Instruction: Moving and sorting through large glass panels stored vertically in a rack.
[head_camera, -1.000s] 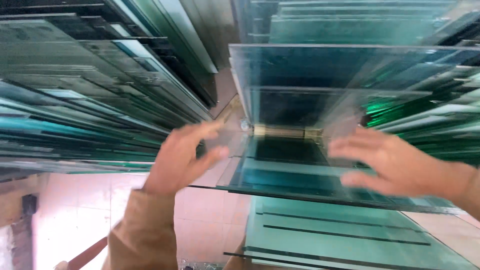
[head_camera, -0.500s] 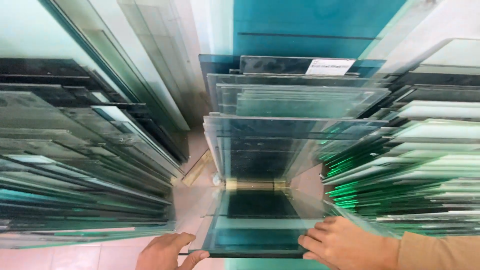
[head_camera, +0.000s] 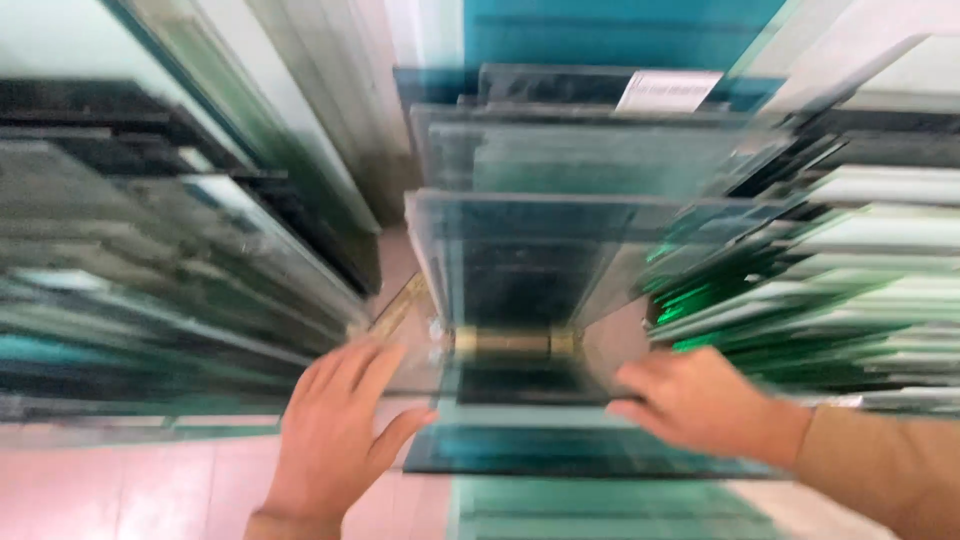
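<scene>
Glass everywhere: stacks of greenish sheets (head_camera: 150, 300) lean on my left, more sheets (head_camera: 850, 270) on my right, and a middle row of panes (head_camera: 560, 170) stands ahead. My left hand (head_camera: 335, 435) is spread flat, fingers open, resting against the left edge of the glass pane (head_camera: 560, 450) in front of me, thumb pointing toward its middle. My right hand (head_camera: 705, 400) lies on the pane's right edge, fingers loosely curled over it; the blur hides whether they clasp it. Between my hands, just behind the pane, sits a brass-coloured fitting (head_camera: 510, 343). Pink floor tiles (head_camera: 130, 490) show lower left. A white label (head_camera: 668, 92) sits on a far sheet.
</scene>
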